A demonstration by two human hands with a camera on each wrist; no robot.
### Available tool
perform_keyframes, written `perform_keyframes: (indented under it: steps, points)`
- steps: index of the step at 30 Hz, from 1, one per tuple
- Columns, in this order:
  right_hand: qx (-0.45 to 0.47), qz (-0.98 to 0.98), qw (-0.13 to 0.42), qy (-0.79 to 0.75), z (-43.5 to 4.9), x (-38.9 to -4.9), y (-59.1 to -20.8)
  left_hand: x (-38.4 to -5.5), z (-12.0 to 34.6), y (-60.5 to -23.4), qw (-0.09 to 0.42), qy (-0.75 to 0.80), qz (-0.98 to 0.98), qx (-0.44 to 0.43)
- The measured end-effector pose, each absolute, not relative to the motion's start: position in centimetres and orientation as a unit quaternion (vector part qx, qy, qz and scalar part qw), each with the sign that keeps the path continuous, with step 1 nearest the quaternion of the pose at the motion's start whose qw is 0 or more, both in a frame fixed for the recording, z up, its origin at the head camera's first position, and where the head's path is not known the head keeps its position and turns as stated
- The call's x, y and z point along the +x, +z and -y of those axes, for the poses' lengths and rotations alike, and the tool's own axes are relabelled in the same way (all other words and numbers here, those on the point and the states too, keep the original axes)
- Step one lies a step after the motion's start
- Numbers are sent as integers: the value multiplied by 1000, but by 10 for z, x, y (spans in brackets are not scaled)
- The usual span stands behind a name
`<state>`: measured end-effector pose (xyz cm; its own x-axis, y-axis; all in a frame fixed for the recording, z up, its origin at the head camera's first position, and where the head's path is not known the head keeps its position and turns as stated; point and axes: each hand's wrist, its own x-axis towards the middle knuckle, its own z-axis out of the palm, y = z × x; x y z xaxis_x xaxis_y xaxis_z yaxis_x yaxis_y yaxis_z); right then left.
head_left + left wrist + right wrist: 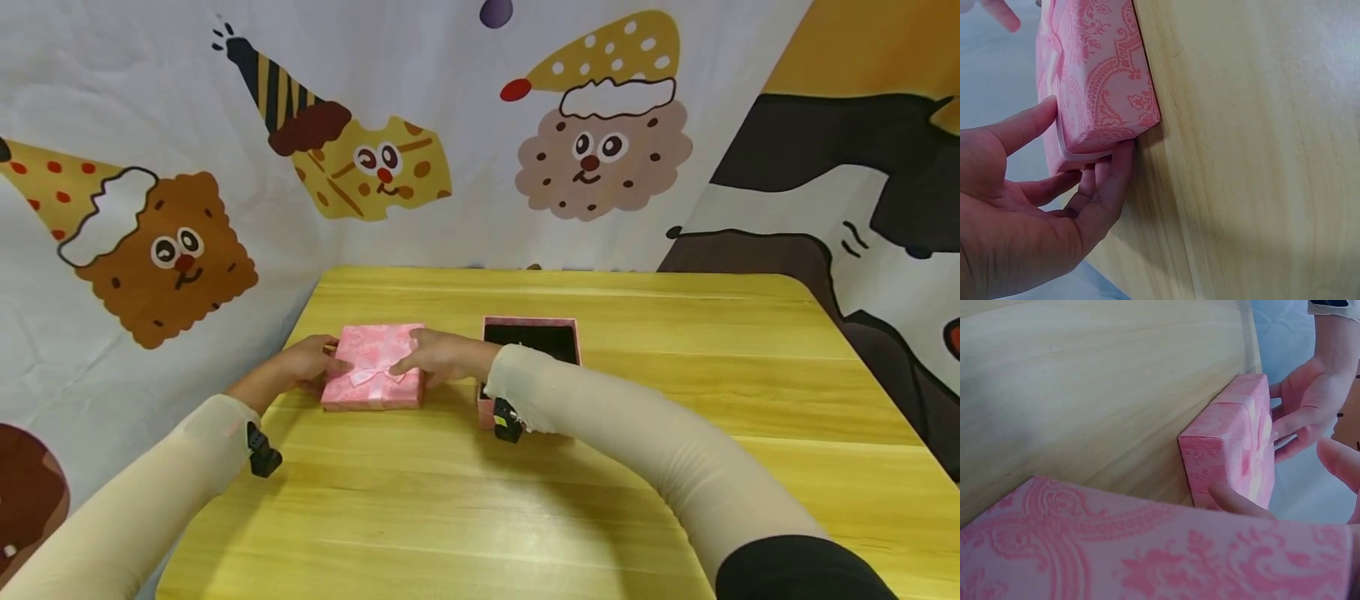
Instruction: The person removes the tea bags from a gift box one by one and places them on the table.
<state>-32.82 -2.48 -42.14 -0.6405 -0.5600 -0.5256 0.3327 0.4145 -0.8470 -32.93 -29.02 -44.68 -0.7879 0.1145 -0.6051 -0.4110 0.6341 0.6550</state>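
Steadying the ribboned pink piece (367, 346) between two hands is the step as we judge it; whether it is a lid alone or a closed box we cannot tell. It lies by the counter's (420, 508) left edge, nearer the far left corner. Our left hand (306, 362) pinches its left side, thumb on the rim of the top face and the other fingers (1113, 187) curled against the side wall. Our right hand (444, 355) straddles its right edge with fingers spread; firm contact there we cannot make out. To the right, nearer the counter's middle and partly behind our right sleeve (622, 408), stands an open pink box (487, 414) with a dark inside.

To do this well, we should hold the walls low and evenly on both sides, press lightly since the sides look like card, and spare the bow (377, 377) from our right thumb. Our right forearm would best clear the open box's rim.

We find no brand or label on the pink pieces, only a paisley-like print. The backdrop (480, 225) carries cartoon figures but no readable writing.
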Motion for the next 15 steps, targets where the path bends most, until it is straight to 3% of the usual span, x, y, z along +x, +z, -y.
perform_keyframes:
  steps: [15]
  points:
    - [-115, -725, 400, -549, 8, -328, -401, -327, 287, -435, 310, 405, -855, -88]
